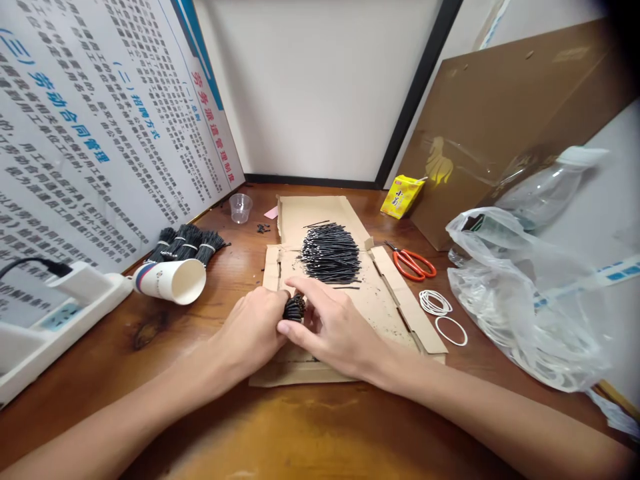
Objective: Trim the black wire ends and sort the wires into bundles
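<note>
My left hand point(257, 320) is closed around a bundle of short, thin black wires point(294, 308), whose cut ends point toward my right hand. With thumb and fingers curved about the end of that bundle, my right hand point(335, 323) grips it from the other side; part of its fingers is hidden. Just beyond both hands, a loose pile of the same black wires point(331, 253) lies on a flattened piece of cardboard point(320, 208). Some wires in the pile have pale tips.
Left: banded black wire bundles point(187, 243), a tipped paper cup point(173, 281), a power strip point(70, 313) and a small clear plastic cup point(241, 208). Right: orange-handled scissors point(413, 263), white rubber bands point(435, 303), a plastic bag point(525, 313), a yellow box point(401, 196).
</note>
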### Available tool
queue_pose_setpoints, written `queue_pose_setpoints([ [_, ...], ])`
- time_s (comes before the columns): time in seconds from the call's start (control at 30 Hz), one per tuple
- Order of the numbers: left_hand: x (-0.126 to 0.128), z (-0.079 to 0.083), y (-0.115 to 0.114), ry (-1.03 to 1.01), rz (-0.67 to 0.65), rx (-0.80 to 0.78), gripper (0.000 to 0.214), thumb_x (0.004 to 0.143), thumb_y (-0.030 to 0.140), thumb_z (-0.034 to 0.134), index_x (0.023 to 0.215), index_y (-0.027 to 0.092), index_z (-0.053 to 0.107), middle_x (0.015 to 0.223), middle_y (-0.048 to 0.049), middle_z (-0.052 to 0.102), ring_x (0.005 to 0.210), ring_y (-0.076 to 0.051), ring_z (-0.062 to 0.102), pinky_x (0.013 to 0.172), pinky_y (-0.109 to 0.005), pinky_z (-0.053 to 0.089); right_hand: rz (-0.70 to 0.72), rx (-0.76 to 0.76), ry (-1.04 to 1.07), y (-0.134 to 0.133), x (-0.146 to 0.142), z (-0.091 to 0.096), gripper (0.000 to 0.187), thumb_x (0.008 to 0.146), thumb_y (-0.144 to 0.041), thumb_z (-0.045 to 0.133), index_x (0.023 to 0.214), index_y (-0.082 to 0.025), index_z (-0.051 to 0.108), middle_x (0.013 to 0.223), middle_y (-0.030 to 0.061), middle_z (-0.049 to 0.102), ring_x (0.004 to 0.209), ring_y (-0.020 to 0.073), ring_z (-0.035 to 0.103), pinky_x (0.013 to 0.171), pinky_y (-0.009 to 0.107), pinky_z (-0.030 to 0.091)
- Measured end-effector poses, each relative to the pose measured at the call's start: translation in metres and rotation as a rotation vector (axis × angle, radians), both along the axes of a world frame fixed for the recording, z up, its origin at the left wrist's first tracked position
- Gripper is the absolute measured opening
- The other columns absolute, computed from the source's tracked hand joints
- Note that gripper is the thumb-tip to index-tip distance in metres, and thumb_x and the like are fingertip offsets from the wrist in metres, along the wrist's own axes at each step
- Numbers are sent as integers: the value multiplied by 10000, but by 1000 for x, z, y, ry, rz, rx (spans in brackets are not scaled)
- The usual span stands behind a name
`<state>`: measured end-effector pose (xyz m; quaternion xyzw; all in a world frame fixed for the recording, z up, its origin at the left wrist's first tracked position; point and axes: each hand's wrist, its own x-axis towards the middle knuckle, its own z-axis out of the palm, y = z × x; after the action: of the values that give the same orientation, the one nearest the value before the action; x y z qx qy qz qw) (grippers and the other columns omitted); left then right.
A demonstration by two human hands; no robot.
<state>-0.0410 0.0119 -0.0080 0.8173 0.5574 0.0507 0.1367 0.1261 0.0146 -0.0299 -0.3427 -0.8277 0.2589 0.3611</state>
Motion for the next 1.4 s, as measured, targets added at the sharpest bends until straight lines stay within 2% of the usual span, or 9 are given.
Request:
queue_pose_setpoints([
  [0.13, 5, -4, -6, -187, -39, -74, 123, 845, 190, 481, 880, 155, 594, 774, -55, 682, 674, -198, 661, 564, -256, 446, -32, 232, -9, -4, -1, -5, 302, 984, -425, 422, 1046, -152, 536, 916, 104, 649, 721, 195, 591, 650, 340, 495],
  [0.23, 8, -6, -10, -376, -40, -77, 122, 837, 167, 478, 930, 172, 558, 832, -44, 688, 717, -202, 659, 598, -273, 456, -48, 294, 23, -3, -1, -8, 261, 1001, -407, 384, 985, -183, 516, 844, 77, 645, 713, 189, 604, 641, 314, 491],
  [0.4, 13, -6, -12, -634, -75, -69, 279, 822, 164, 542, 1066, 200, 413, 939, -16, 656, 818, -176, 644, 674, -266, 491, -13, 284, 68, -4, -1, -5, 189, 979, -310, 392, 939, -189, 530, 860, 75, 651, 734, 180, 614, 661, 308, 497],
  [0.57, 16, -6, -12, -710, -112, -46, 427, 809, 171, 584, 1190, 188, 394, 1092, -61, 613, 994, -196, 618, 818, -291, 503, 13, 194, 114, -4, -1, -2, 194, 967, -302, 386, 928, -185, 536, 878, 83, 653, 761, 184, 607, 690, 330, 503],
  [0.77, 8, 11, -4, -547, -120, -86, 242, 806, 170, 527, 1037, 200, 462, 938, -19, 649, 827, -178, 624, 709, -278, 472, 55, 141, 176, 6, 3, -3, 171, 986, -302, 419, 967, -204, 558, 866, 35, 639, 753, 150, 585, 688, 289, 469],
  [0.87, -10, 18, 11, -263, 64, -1, 162, 797, 172, 510, 956, 199, 493, 773, -10, 633, 690, -187, 603, 613, -281, 418, 7, 37, 216, 15, 7, -6, 185, 982, -334, 454, 1049, -203, 565, 823, 11, 626, 719, 140, 579, 674, 286, 458],
  [1.0, -38, 18, 33, 242, 271, 124, 72, 830, 239, 471, 816, 182, 512, 826, -119, 643, 760, -281, 631, 577, -323, 372, -74, -23, 173, 25, 10, -11, 183, 965, -348, 478, 985, -196, 579, 800, 9, 623, 713, 146, 570, 677, 299, 445],
  [1.2, -51, 14, 42, 333, 282, 57, 157, 809, 277, 507, 691, 176, 529, 794, -136, 657, 751, -306, 653, 528, -308, 332, -14, 16, 48, 24, 11, -13, 177, 967, -285, 465, 916, -179, 597, 813, 17, 633, 733, 142, 562, 692, 292, 422],
  [1.4, -47, 16, 41, 251, 223, 79, 97, 803, 206, 506, 740, 164, 566, 774, -115, 655, 695, -254, 623, 546, -302, 343, 5, 29, 11, 26, 13, -14, 180, 961, -266, 472, 879, -176, 604, 795, 18, 632, 725, 145, 561, 693, 297, 428],
])
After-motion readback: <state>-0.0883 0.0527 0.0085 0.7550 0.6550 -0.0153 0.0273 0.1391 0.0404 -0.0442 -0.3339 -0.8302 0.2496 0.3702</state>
